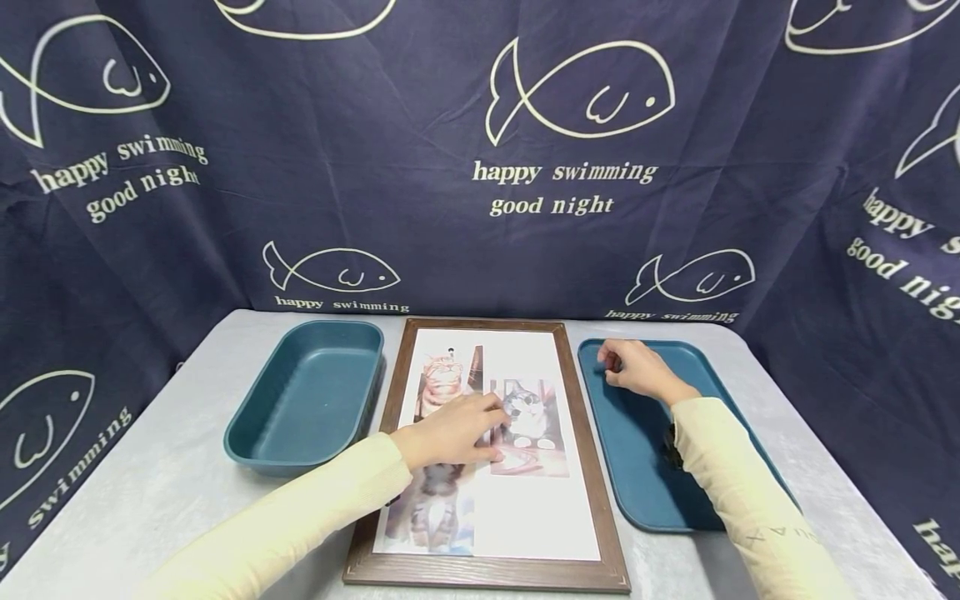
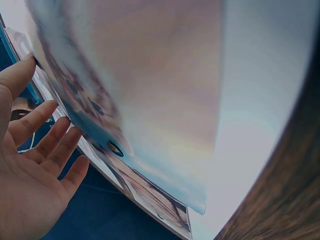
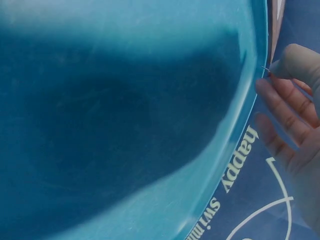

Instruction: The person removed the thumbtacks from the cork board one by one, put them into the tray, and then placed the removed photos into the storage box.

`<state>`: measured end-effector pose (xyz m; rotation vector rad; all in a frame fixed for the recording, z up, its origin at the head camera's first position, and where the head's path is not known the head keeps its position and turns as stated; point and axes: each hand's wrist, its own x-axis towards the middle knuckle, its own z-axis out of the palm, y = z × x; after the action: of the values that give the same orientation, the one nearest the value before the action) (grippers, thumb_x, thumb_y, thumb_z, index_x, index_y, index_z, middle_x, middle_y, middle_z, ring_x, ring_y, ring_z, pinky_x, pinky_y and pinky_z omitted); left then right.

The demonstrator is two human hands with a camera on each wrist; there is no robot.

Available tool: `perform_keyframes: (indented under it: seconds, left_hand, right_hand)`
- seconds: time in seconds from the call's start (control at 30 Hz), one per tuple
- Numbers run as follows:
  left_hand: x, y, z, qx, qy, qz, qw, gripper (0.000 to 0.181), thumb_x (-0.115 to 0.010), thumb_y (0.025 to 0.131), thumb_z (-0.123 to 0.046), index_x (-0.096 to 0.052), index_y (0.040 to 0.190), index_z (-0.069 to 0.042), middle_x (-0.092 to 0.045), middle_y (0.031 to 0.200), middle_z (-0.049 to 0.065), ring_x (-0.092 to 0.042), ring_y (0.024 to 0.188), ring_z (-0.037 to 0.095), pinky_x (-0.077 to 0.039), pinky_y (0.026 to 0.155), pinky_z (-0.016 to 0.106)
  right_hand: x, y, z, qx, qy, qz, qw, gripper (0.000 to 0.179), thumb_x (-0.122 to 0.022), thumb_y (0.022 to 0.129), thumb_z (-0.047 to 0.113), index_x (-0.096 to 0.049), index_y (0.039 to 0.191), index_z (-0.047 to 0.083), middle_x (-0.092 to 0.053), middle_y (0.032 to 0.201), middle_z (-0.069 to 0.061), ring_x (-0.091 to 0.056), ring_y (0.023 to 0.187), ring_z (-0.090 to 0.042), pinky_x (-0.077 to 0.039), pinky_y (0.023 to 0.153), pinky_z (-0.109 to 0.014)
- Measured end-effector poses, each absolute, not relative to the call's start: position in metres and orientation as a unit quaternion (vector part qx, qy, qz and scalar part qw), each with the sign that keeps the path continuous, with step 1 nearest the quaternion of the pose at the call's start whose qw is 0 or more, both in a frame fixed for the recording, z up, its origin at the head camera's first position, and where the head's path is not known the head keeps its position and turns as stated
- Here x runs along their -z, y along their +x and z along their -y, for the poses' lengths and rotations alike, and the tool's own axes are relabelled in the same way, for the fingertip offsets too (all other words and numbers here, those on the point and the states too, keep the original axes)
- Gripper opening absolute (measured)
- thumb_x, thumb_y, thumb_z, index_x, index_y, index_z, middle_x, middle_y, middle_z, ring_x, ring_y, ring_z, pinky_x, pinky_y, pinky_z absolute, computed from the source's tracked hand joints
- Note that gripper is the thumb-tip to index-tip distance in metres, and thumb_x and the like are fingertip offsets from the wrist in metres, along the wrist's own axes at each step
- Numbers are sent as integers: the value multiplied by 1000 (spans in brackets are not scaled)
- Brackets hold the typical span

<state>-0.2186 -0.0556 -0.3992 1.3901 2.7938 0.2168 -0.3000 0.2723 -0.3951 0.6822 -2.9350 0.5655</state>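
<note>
A white board (image 1: 540, 525) with a brown wooden frame lies in the middle of the table, several cat photos on it. My left hand (image 1: 461, 429) reaches over the board, its fingers loosely spread and the tips at the left edge of the grey-and-white cat photo (image 1: 528, 421). In the left wrist view its fingertips (image 2: 67, 120) meet the board's photos edge-on. My right hand (image 1: 637, 369) is above the left rim of the flat blue tray (image 1: 637, 483). Between its thumb and finger it pinches a pin (image 3: 265, 68), of which only the thin metal point shows.
An orange cat photo (image 1: 442, 375) is at the board's upper left, a small dark pin (image 1: 451, 352) at its top. Another cat photo (image 1: 431, 521) is at lower left. A deep blue bin (image 1: 300, 417) stands left. Something black (image 1: 672, 450) lies on the tray, partly behind my right sleeve.
</note>
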Motion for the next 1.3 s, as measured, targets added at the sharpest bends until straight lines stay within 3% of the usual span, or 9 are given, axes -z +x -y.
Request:
perform_keyframes:
  seconds: [0.43, 1.3]
  left_hand:
    - [400, -218, 55, -67, 446, -893, 5, 45, -61, 84, -43, -57, 119, -15, -53, 117, 0, -53, 105, 15, -43, 93, 30]
    - [398, -217, 56, -65, 442, -895, 10, 46, -61, 84, -43, -56, 120, -15, -53, 118, -1, -53, 105, 14, -43, 93, 30]
  right_hand:
    - [405, -301, -285, -188, 195, 963, -8, 16, -62, 75, 2, -57, 89, 6, -57, 75, 0, -49, 66, -12, -40, 60, -29]
    - [406, -302, -291, -218, 218, 951, 18, 17, -62, 71, 2, -58, 87, 6, -57, 71, 0, -50, 64, -11, -40, 59, -29]
